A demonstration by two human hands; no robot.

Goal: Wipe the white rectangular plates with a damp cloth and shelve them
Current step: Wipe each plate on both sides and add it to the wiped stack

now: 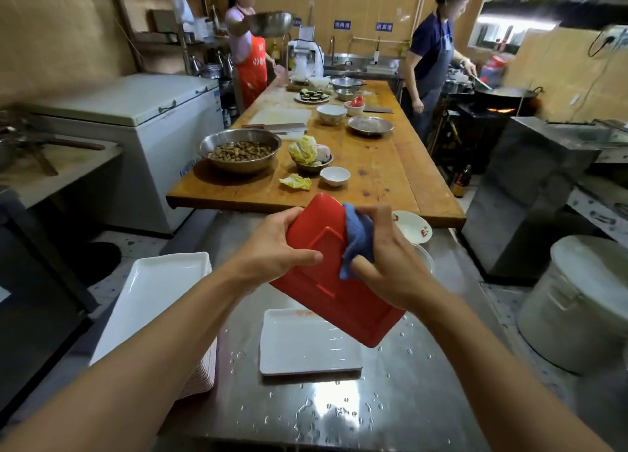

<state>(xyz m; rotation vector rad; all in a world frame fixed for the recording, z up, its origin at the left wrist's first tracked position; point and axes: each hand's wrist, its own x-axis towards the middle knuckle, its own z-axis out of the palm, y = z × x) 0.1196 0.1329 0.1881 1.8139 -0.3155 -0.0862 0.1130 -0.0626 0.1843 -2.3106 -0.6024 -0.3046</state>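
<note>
My left hand grips the tilted plate red back up, so my right hand can press the cloth on it.

A wet steel surface is seen in the foreground, with a long wooden surface set beyond it. A white chest freezer is placed to the left, against tan tiled walls. A flame is lit under a wok at the right. The floor is speckled.
</note>
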